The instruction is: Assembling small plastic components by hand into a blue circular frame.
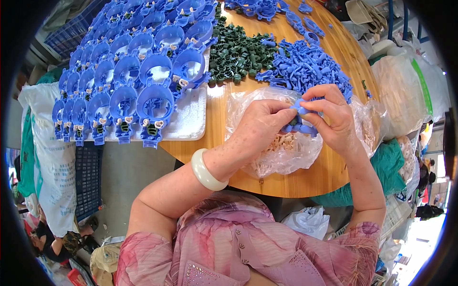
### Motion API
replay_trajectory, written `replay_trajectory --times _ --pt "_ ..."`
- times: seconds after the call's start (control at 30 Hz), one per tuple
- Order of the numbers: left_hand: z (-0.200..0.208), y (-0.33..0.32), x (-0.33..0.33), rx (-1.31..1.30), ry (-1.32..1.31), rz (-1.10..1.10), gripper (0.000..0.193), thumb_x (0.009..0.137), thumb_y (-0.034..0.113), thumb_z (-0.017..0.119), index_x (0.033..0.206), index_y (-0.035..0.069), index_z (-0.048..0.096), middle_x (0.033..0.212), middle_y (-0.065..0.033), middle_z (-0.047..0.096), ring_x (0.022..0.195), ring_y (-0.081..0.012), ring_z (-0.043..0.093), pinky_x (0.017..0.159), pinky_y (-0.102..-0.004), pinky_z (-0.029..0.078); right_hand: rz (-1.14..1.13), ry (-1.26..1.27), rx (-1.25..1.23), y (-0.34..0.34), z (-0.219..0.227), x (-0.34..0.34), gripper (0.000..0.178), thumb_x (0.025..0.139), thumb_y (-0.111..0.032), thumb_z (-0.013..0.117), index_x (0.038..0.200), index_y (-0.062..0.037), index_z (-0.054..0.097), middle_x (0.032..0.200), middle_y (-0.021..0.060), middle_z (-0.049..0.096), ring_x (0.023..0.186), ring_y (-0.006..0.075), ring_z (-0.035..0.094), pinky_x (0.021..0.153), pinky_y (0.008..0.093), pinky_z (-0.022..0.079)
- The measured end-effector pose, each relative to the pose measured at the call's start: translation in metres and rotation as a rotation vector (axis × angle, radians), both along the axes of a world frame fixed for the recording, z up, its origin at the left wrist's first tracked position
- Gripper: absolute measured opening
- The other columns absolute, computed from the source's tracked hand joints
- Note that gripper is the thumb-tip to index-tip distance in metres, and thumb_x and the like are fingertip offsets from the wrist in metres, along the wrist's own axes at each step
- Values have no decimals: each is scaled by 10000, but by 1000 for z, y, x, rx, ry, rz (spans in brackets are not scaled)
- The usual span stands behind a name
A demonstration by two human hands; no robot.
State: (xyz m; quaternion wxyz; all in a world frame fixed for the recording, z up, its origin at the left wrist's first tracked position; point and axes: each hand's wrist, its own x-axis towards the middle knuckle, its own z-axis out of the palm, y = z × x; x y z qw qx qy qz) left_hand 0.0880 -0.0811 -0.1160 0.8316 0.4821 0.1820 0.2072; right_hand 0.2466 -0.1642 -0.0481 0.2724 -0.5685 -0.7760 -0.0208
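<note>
Left hand and right hand pinch a blue plastic piece over the clear bag.
Each grip is clamped on the piece, thumb against fingers; beyond the bag on the wooden surface lie heaped blue parts, with dark green parts farther left.

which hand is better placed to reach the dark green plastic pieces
Probably the left hand: it is nearer the dark green plastic pieces than the right hand, though both hold a small blue plastic piece.
</note>
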Motion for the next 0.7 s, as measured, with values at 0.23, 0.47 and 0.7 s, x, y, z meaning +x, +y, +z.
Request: replay_trajectory --times 0.23,0.47,0.7 --pt "5 0 1 52 24 -13 229 897 162 543 995 -26 630 870 -52 632 765 -98 601 698 -220 503 -18 -14 -9 -6 1 4 250 681 -54 697 925 -45 641 1038 82 583 961 257 534 824 337 424" --pt "14 -7 -3 -71 -20 6 229 902 159 535 1018 -20 619 905 -65 629 788 -110 604 717 -240 516 -100 254 -66 -23 4 14 405 745 -104 678 1132 -37 580 1130 82 546 1053 222 514 899 325 409" --pt "18 -11 -3 182 -53 40 262 901 102 520 1120 -30 578 1004 -72 620 859 -105 588 761 -232 495 -161 975 -351 -31 -9 21 327 904 -130 531 1215 -32 511 1012 14 591 897 92 550 782 251 453"
